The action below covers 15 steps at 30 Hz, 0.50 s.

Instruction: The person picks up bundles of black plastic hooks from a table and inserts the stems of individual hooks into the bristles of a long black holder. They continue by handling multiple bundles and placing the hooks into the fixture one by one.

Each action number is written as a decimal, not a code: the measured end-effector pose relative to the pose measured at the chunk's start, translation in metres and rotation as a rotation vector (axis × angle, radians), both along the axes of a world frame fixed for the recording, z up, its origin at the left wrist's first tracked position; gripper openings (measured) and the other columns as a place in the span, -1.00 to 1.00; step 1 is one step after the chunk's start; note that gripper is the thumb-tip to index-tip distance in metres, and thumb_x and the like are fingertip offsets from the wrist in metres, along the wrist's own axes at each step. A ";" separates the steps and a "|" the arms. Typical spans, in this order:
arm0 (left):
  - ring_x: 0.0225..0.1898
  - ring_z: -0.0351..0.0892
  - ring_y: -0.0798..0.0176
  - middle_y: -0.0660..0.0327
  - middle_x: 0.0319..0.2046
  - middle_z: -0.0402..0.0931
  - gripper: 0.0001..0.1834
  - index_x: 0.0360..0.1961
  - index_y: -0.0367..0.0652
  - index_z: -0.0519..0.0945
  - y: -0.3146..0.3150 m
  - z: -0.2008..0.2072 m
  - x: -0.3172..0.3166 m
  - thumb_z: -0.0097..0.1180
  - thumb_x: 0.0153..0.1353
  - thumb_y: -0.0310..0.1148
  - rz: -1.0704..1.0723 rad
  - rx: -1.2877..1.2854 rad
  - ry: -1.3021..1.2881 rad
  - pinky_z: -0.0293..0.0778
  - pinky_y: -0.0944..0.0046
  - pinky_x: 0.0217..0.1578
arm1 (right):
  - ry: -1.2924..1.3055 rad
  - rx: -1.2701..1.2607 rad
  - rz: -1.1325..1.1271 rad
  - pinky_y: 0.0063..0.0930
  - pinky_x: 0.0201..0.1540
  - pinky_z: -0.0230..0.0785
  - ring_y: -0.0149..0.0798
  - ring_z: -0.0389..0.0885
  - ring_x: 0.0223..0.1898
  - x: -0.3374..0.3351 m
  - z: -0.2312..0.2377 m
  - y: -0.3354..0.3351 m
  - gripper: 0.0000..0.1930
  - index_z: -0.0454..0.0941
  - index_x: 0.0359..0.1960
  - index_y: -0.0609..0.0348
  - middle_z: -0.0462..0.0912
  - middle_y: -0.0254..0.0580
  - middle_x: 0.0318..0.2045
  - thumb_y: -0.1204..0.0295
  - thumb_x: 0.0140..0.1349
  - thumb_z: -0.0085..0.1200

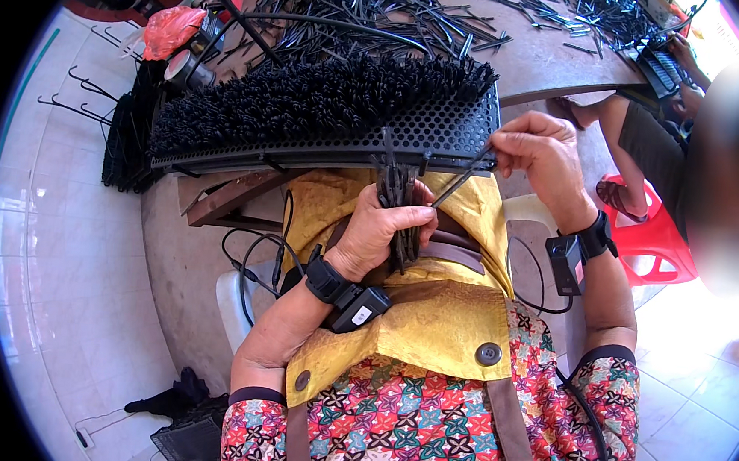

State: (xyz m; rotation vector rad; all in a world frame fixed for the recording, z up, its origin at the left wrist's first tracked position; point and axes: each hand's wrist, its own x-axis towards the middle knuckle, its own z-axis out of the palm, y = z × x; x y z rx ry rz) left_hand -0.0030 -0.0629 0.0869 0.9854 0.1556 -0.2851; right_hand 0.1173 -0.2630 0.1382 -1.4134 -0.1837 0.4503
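My left hand [369, 235] is closed around a bundle of thin dark strips [401, 200] over my lap. Between finger and thumb, my right hand [546, 153] pinches the end of a single dark strip [462, 179], which slants down to the left hand's thumb. Just beyond both hands lies a black perforated board [449, 133]. Dense upright black tufts [310, 98] cover most of it, while rows of open holes show along its near and right parts. The right fingertips are beside the board's right end; whether they touch it I cannot tell.
Loose dark strips [350, 11] lie heaped on the table [561, 68] behind the board. A thin black rod [316, 19] crosses above it. At right, another person sits near a red stool [655, 250]. A red plastic bag [173, 33] and metal hooks [87, 108] are at left. Cables hang beside my lap.
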 end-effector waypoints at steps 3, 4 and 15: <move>-0.55 0.49 0.28 0.16 -0.54 0.49 -0.82 -0.27 -0.24 0.45 0.000 -0.003 -0.001 0.13 0.07 -0.55 0.015 -0.012 -0.012 0.45 0.31 -0.51 | -0.158 0.028 -0.157 -0.63 -0.59 0.36 -0.46 0.49 -0.65 0.009 0.000 -0.006 -0.97 0.57 -0.48 0.34 0.55 -0.22 -0.63 0.61 0.06 0.13; -0.56 0.49 0.28 0.16 -0.54 0.49 -0.82 -0.28 -0.24 0.46 0.001 -0.004 -0.001 0.13 0.07 -0.55 0.019 -0.011 -0.006 0.45 0.30 -0.51 | -0.236 0.035 -0.216 -0.64 -0.60 0.35 -0.46 0.49 -0.65 0.014 -0.001 -0.009 -0.97 0.57 -0.47 0.34 0.56 -0.22 -0.63 0.61 0.06 0.13; -0.56 0.48 0.28 0.14 -0.55 0.49 -0.82 -0.28 -0.23 0.45 0.001 -0.003 0.000 0.13 0.05 -0.56 0.036 0.021 0.025 0.45 0.29 -0.51 | -1.160 -0.470 -0.360 -0.44 -0.51 0.33 -0.20 0.52 -0.59 0.059 -0.012 -0.001 -0.90 0.49 -0.40 0.27 0.53 -0.11 -0.58 0.55 0.04 0.14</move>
